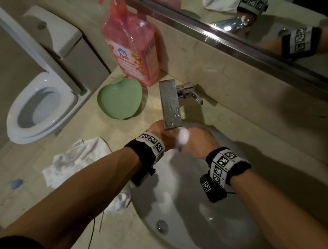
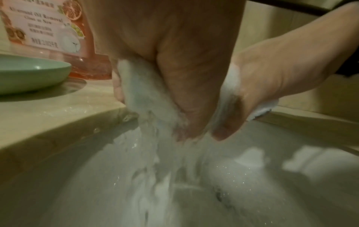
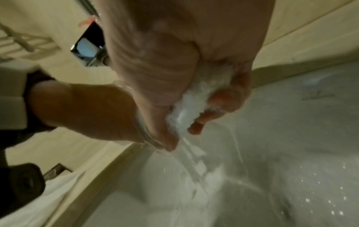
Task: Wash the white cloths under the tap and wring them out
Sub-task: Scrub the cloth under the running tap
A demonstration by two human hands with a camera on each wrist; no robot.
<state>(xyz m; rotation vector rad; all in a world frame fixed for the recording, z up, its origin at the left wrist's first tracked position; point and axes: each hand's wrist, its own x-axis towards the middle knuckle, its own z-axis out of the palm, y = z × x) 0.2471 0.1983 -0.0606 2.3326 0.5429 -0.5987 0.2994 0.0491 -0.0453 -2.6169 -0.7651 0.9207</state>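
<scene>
Over the basin (image 1: 200, 217), under the tap (image 1: 170, 109):
Left hand (image 1: 159, 133): fingers curled tight round one end of the white cloth (image 1: 182, 138).
Right hand (image 1: 199, 142): curled round the other end; water runs from the cloth into the basin.
Edges: basin rim meets the surface (image 1: 119, 130) at 9 o'clock; bowl below the hands is open.
Around: second white cloth (image 1: 76, 160) on the surface at 8 o'clock; pink soap bottle (image 1: 130, 46) at 11 o'clock, against the wall.
Containers: green heart dish (image 1: 119, 98), at 10 o'clock, holds nothing visible.
</scene>
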